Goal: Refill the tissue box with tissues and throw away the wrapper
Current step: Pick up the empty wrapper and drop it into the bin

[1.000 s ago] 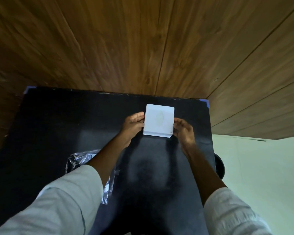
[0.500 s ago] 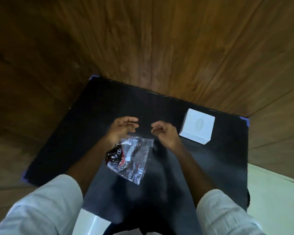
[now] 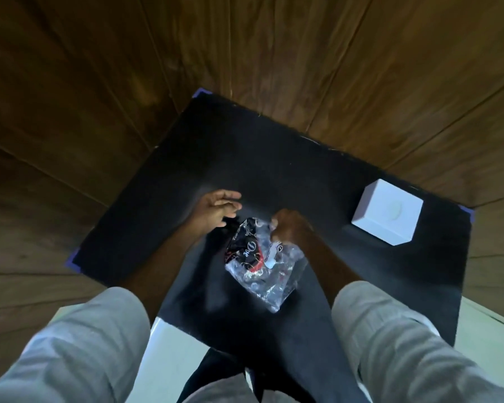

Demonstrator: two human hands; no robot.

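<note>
Nearest you, the crinkled clear wrapper (image 3: 264, 263) lay on the black bench (image 3: 361, 286), its upper edge pinched by your right hand (image 3: 290, 228). Your left hand (image 3: 216, 209) hovered released just beside it. Farther right stood the closed white tissue box (image 3: 387, 212). Disposal appeared in hand; next, lift and bin the wrapper.

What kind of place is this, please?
Probably a room in a home, though I cannot be sure: wood-panelled walls, a small black table in the corner, and a white tissue box on it.
</note>
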